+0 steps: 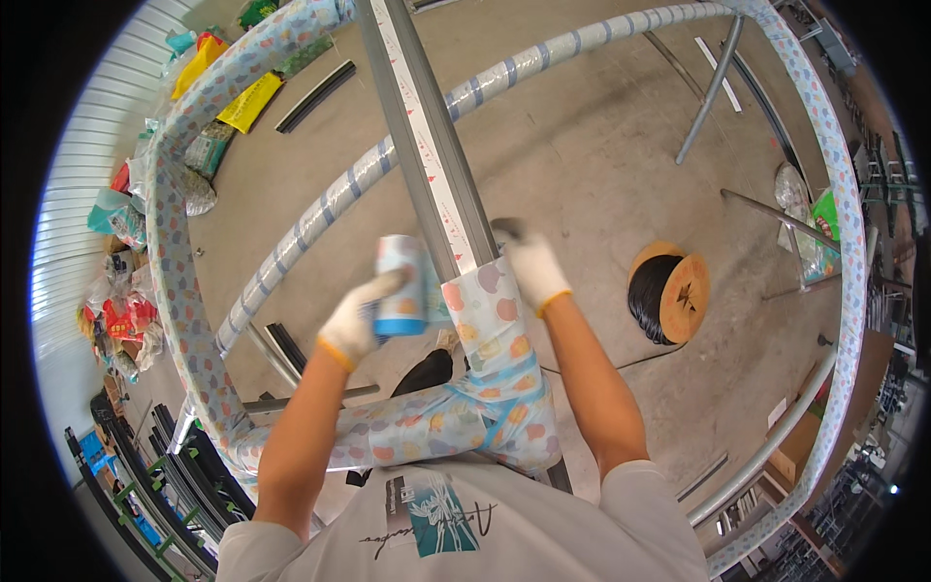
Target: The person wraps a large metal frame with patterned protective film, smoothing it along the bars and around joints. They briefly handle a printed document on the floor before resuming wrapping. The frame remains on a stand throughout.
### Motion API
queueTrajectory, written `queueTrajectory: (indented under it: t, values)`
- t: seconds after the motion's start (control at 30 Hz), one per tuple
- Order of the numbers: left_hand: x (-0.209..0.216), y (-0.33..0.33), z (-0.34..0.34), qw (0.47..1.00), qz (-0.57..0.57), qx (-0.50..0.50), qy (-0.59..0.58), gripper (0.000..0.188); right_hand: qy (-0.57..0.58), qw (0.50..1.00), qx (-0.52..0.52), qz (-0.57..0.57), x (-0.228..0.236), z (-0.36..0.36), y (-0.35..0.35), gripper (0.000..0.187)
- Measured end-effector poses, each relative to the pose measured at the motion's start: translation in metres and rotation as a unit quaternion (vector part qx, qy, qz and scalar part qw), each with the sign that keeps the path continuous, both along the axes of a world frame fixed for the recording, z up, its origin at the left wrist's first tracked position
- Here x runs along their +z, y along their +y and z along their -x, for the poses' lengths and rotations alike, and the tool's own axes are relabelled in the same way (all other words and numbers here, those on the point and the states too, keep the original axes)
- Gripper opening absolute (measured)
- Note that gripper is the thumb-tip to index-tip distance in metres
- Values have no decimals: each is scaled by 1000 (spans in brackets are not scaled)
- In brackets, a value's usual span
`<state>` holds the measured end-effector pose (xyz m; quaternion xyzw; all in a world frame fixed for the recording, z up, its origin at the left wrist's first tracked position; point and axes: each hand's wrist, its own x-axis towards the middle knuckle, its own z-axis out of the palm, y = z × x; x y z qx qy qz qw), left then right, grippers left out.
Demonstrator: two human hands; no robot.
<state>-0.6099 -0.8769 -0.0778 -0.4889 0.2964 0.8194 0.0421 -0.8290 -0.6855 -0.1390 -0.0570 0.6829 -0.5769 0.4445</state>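
My left hand (354, 325), in a white glove with an orange cuff, is closed around a roll of patterned wrapping film (400, 281) with a blue end. The roll stands beside a long grey metal profile (407, 145). Patterned film (485, 310) covers the profile's near end and the corner (514, 417) where it meets a wrapped crossbar. At the profile's right side is my right hand (535, 267), also gloved, with dark fingertips near the edge. Its fingers are blurred, so their grip is unclear.
A wrapped frame (170, 233) curves around me, with a striped wrapped tube (339, 189) crossing inside. On the floor at right sits a spool of black cord (679, 296). Plastic bags (126, 223) pile up at left, above racked dark profiles (145, 495). Metal legs (718, 87) slant at upper right.
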Motion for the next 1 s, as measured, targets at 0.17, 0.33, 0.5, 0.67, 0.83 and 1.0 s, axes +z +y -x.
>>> queueTrajectory:
  t: [0.17,0.33,0.5,0.67,0.83,1.0]
  values:
    - [137,9,42,955,233,-107,151,85,106,982,-33,150,155,25,10,37]
    - [185,66,98,786,548,-220,182,83,-86,979,59,176,183,76,-1,46]
    - [80,-1,86,814,571,-75,-74,41,-112,985,72,111,33,109,6,38]
    - [-55,-14,69,996,-58,45,44,50,-123,973,63,184,-107,7,-80,48]
    - [20,-48,35,991,83,50,87,69,121,990,-6,68,-25,51,-65,42]
    - [144,-24,100,960,233,8,153,70,96,979,-22,180,128,70,-60,46]
